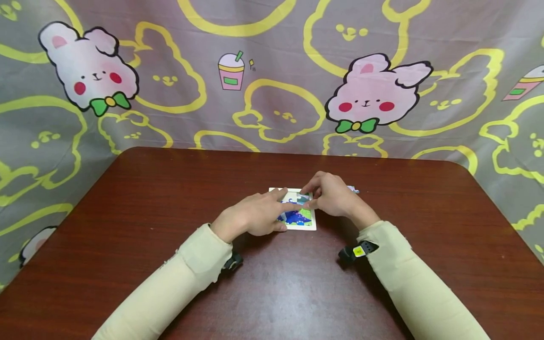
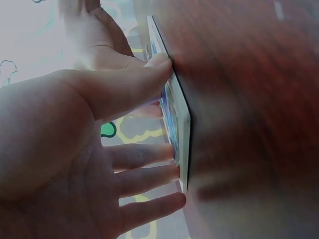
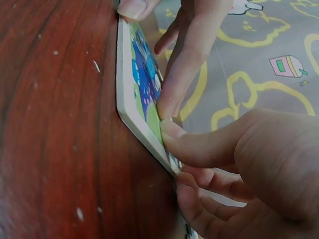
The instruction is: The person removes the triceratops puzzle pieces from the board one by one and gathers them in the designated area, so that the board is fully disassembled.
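Observation:
A small jigsaw puzzle (image 1: pixel 313 222) in a white frame lies on the table, showing a blue dinosaur on green. My left hand (image 1: pixel 262 215) rests over its left side, fingers spread and fairly straight, its thumb (image 2: pixel 160 62) on the near rim. At the upper right of the picture, my right hand (image 1: pixel 333 194) has its thumb and index finger about a grey-green puzzle piece (image 1: pixel 303 198). The right thumb (image 3: pixel 174 132) presses on the picture's surface, while the other fingers curl by the frame's edge. My left index fingertip meets the right thumb there. A pale gap shows in the picture's upper part.
Just beyond my right hand lies a light purple puzzle piece (image 1: pixel 352 189), partly hidden by the hand. The brown wooden table (image 1: pixel 170 189) reaches back to a patterned cloth (image 1: pixel 272 61) hanging behind it. Each wrist wears a black strap (image 1: pixel 369 246).

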A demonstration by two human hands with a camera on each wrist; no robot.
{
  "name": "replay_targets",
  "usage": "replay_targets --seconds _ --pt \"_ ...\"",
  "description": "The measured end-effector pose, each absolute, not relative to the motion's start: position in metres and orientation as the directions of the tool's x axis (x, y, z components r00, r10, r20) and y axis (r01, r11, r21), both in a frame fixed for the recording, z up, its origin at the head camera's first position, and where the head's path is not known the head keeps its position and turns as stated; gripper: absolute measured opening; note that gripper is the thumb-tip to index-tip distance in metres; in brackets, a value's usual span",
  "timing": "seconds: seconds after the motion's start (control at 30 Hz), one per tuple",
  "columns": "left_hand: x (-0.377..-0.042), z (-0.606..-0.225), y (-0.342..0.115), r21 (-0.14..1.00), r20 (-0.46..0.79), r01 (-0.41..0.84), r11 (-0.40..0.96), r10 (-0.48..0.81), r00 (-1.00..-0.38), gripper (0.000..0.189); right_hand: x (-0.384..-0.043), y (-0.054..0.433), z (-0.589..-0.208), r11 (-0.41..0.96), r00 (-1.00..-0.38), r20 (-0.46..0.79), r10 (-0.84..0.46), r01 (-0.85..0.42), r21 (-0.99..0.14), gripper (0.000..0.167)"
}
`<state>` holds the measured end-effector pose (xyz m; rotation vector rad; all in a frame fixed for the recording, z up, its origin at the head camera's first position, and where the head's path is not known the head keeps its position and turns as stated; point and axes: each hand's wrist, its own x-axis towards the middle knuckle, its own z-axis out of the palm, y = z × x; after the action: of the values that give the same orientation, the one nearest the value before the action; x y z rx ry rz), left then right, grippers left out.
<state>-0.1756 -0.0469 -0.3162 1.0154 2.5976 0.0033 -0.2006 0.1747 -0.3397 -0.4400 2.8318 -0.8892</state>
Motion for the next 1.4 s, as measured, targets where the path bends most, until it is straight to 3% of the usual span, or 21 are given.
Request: replay_targets --seconds 0.57,1.4 --pt "-0.1747 -0.3188 -0.0465 0.118 -0.323 0.649 0.751 0.647 -0.691 0.068 -0.1991 0.1642 -0.3434 0.786 -0.975 -0.072 -0.211 -0.125 -0.605 0.022" --pt "-0.1757 -0.3180 -0.0459 0.125 -0.323 0.653 0.747 0.653 -0.685 0.067 -0.1978 0.1660 -0.3437 0.765 -0.969 -0.085 -0.230 -0.127 -0.631 0.026"
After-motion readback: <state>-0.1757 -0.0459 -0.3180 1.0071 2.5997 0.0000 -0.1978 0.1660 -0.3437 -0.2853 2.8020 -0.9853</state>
